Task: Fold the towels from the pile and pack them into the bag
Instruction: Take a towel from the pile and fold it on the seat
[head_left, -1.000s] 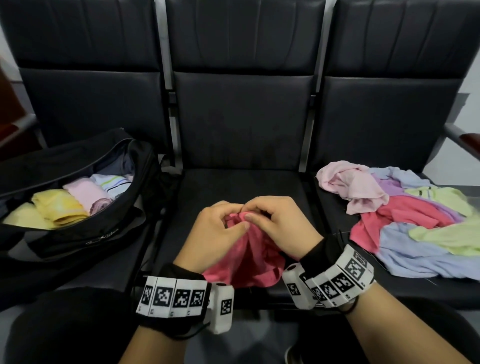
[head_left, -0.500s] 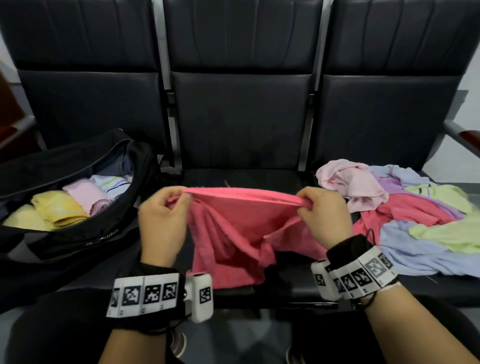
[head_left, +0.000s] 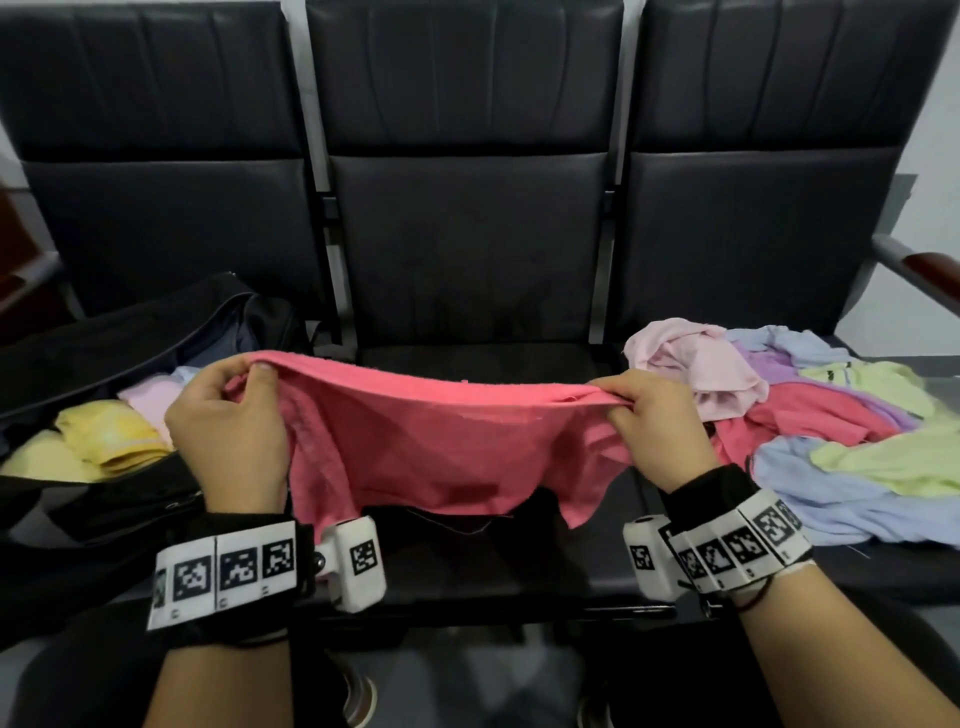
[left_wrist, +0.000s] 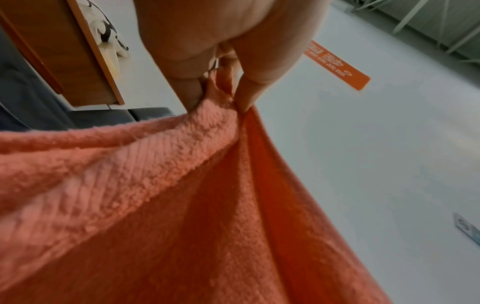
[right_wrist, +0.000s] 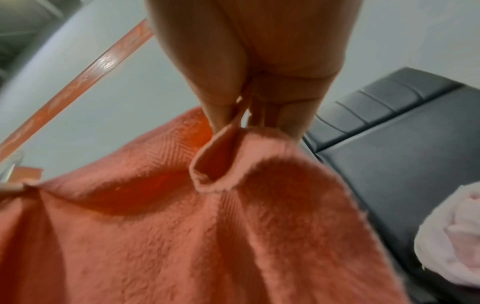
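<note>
On the left seat the open black bag (head_left: 130, 499) holds folded towels: two yellow ones (head_left: 104, 441) and a pale pink one show plainly, and more may lie hidden behind the left hand (head_left: 228, 441). That hand pinches the left top corner of the pink towel (head_left: 441, 447) between thumb and curled fingers (left_wrist: 249, 90). The towel is held up over the middle seat (head_left: 467, 561), its upper edge spread almost straight between the two hands and its lower part sagging in loose folds. It looks soft, light and limp, likely to droop wherever it is unsupported, so the corners seem the best places to hold it. The right hand (head_left: 654, 431) pinches the right top corner likewise. On the right seat lies the pile (head_left: 831, 441), some seven or eight crumpled towels in pink, lilac, blue and green; the exact count is unclear.
</note>
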